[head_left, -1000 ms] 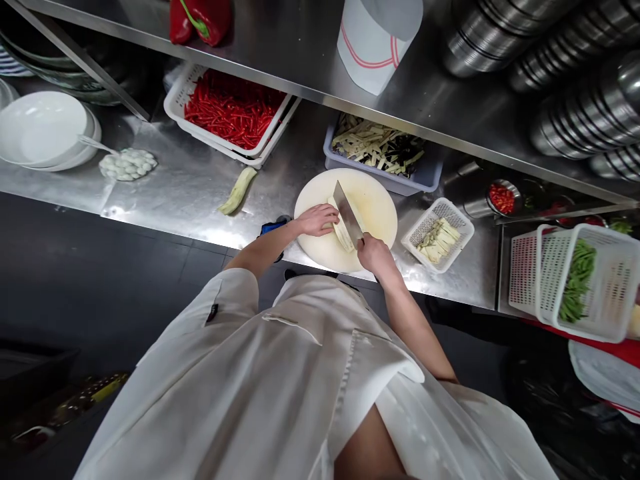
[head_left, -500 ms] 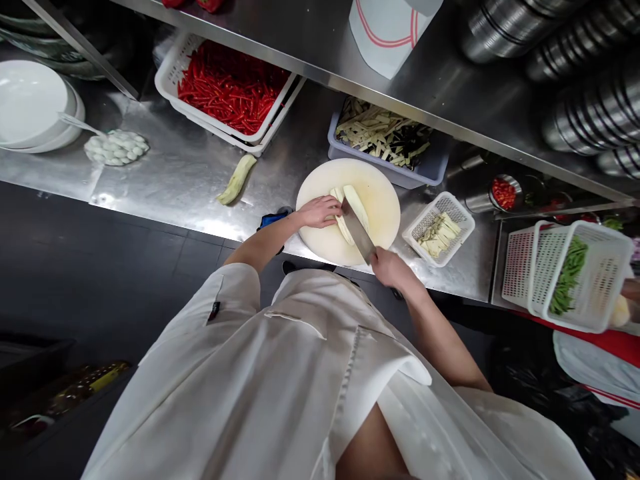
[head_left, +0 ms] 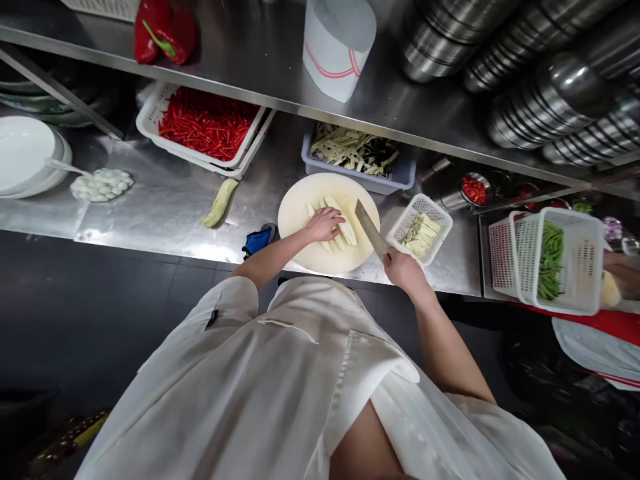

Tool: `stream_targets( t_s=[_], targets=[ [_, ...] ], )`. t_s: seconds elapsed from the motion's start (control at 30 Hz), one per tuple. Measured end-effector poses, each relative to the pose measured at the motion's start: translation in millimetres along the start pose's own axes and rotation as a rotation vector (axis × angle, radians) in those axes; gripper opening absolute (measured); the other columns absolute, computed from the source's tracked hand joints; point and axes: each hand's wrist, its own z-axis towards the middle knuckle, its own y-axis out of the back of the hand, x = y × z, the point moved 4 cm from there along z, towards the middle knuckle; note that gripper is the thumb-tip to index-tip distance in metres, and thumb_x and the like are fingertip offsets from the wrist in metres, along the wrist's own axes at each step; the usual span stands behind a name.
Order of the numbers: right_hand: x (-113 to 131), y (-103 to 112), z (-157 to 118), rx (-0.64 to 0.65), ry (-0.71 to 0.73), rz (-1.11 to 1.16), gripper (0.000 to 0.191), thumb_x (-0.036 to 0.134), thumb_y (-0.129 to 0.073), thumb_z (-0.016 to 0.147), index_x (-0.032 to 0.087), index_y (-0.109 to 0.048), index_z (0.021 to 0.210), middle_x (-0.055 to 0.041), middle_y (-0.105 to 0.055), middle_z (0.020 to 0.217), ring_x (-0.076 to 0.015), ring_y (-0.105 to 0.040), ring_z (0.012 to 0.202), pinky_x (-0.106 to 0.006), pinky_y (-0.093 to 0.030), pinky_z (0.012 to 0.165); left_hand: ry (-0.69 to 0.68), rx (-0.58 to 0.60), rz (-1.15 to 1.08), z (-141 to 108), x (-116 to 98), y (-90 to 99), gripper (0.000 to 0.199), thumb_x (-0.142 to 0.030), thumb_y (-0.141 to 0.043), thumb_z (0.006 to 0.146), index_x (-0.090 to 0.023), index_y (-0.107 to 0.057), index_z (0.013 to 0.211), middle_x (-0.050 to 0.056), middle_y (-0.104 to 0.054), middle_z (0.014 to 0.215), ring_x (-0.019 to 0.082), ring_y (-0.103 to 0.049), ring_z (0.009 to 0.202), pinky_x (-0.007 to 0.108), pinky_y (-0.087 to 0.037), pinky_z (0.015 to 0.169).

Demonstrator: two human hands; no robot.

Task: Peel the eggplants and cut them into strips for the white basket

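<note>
On a round white cutting board [head_left: 295, 193] lie long pale slices of peeled eggplant [head_left: 346, 232], side by side and slightly fanned. My left hand [head_left: 324, 225] rests over them with its fingers curled down on the slices, hiding part of them. Gripped by the handle in my right hand [head_left: 406, 271] is a cleaver [head_left: 371, 227]. Its blade is at the right side of the board, apart from the eggplant. A whole peeled eggplant [head_left: 220, 203] lies on the counter to the left.
A white basket [head_left: 447, 230] with cut pieces stands right of the board. Behind are a bin [head_left: 400, 180] of eggplant strips and a basket [head_left: 150, 133] of red chillies. A steel shelf [head_left: 240, 87] overhangs the counter. Baskets with green beans [head_left: 551, 260] and another person's arm are far right.
The cleaver has moved right, away from the eggplant. My left hand has shifted onto the slices, which are now more spread. The view has tilted, showing more of the shelf.
</note>
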Motion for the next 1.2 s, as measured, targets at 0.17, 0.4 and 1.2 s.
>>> stream_targets(
  t_s=[0.17, 0.4, 1.2],
  targets=[
    [37.8, 13.7, 48.6, -0.009, 0.072, 0.028, 0.036, 0.03, -0.038, 0.114, 0.015, -0.067, 0.13, -0.0209, -0.078, 0.116, -0.0325, -0.075, 0.11, -0.036, -0.05, 0.09, -0.021, -0.01, 0.002, 8.8, 6.3, -5.3, 0.039, -0.041, -0.065, 0.099, -0.024, -0.076, 0.132, 0.013, -0.068, 0.138, 0.031, -0.056, 0.136, 0.049, -0.046, 0.118],
    [63.4, 20.8, 74.1, 0.027, 0.19, 0.078, 0.037, 0.028, -0.039, 0.113, 0.013, -0.066, 0.133, -0.0235, -0.077, 0.122, -0.0327, -0.073, 0.116, -0.039, -0.051, 0.099, -0.045, -0.063, -0.023, 7.0, 14.0, -9.9, 0.04, -0.048, -0.06, 0.101, -0.024, -0.075, 0.13, 0.013, -0.068, 0.137, 0.033, -0.056, 0.135, 0.053, -0.047, 0.117],
    [-27.9, -42.1, -51.1, 0.212, 0.087, 0.025, 0.033, 0.032, -0.039, 0.113, 0.015, -0.064, 0.124, -0.0225, -0.076, 0.098, -0.0371, -0.077, 0.094, -0.04, -0.049, 0.079, -0.011, -0.036, -0.067, 6.3, 13.7, -4.8, 0.037, -0.046, -0.065, 0.098, -0.027, -0.077, 0.127, 0.012, -0.069, 0.136, 0.037, -0.056, 0.132, 0.056, -0.042, 0.115]
  ],
)
